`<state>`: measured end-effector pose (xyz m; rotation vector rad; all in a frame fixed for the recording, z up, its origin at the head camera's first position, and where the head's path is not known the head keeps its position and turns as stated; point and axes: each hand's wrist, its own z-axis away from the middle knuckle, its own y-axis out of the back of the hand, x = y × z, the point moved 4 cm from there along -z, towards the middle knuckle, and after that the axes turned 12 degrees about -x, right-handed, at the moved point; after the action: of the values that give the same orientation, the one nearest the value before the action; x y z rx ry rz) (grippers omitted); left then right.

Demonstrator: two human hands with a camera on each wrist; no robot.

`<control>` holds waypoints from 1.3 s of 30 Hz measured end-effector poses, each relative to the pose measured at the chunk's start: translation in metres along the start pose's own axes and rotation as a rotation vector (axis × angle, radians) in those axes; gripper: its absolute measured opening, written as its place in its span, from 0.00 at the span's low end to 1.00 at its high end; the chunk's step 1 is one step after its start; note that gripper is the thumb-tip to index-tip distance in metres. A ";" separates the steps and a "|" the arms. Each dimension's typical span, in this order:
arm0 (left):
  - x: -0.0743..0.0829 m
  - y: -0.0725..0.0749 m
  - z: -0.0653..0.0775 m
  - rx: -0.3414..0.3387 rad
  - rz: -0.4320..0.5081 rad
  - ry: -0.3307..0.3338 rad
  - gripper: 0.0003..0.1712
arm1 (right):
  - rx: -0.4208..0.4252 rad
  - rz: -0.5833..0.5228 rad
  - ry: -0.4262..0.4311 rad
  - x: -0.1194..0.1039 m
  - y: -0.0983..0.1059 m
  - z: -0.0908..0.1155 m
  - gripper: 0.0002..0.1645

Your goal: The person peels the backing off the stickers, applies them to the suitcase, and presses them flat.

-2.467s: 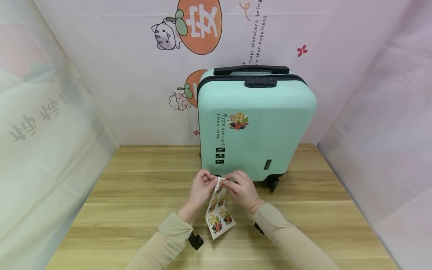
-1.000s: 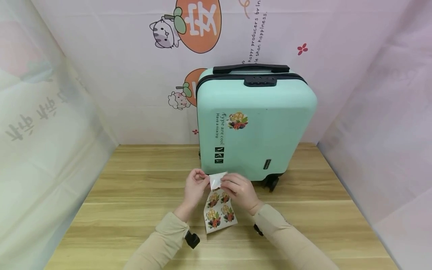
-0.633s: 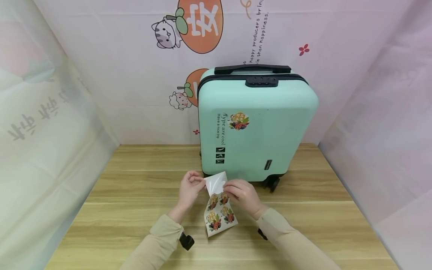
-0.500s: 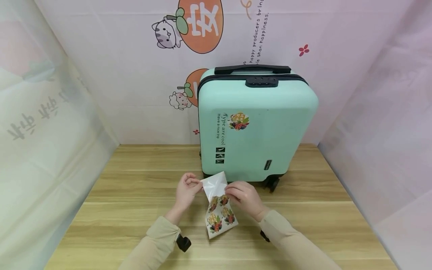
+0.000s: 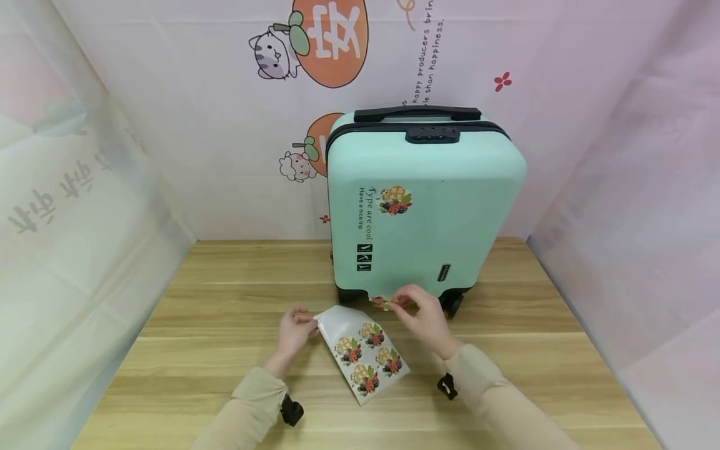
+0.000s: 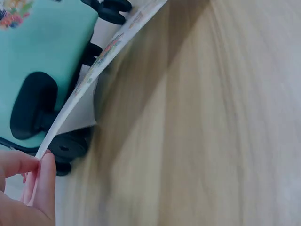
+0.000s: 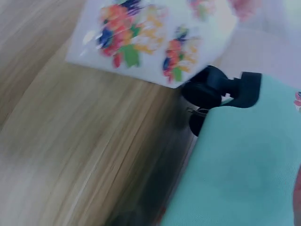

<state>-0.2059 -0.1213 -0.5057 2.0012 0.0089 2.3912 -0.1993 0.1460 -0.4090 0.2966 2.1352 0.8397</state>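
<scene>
My left hand (image 5: pixel 295 331) pinches the upper left corner of a white sticker sheet (image 5: pixel 343 320) between thumb and fingers. Several fruit-printed stickers remain on the sheet's lower part; its upper part is bare and shiny. In the left wrist view the sheet (image 6: pixel 70 109) appears nearly edge-on, raised over the table. My right hand (image 5: pixel 425 317) holds a loose fruit sticker (image 5: pixel 379 302) by its right side, just in front of the suitcase's lower edge. The mint-green suitcase (image 5: pixel 455 212) stands upright, one fruit sticker (image 5: pixel 395 201) stuck on its front beside printed lettering.
A wood-grain table (image 5: pixel 225 350) lies under everything. The suitcase has black wheels (image 5: pixel 452 302), a black top handle (image 5: pixel 417 113) and a combination lock (image 5: pixel 432 135). Printed white cloth (image 5: pixel 225 125) hangs behind and along both sides.
The right hand has peeled a sticker off the sheet and moved slightly up and right with it. The left hand has drawn the sheet left and down, and the sheet lies flatter.
</scene>
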 end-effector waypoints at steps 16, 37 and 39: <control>0.002 0.012 0.007 -0.110 -0.414 -0.074 0.18 | -0.147 -0.332 -0.445 0.014 0.012 -0.001 0.17; 0.092 -0.084 0.029 -0.350 -0.427 -0.443 0.11 | -0.350 -0.339 -0.298 0.001 0.007 -0.004 0.14; 0.092 -0.085 0.030 -0.351 -0.437 -0.439 0.09 | -0.353 -0.339 -0.287 0.001 0.006 -0.004 0.14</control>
<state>-0.1914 -0.0342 -0.4119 2.0414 0.0149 1.5474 -0.2030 0.1495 -0.4036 -0.1207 1.6716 0.8929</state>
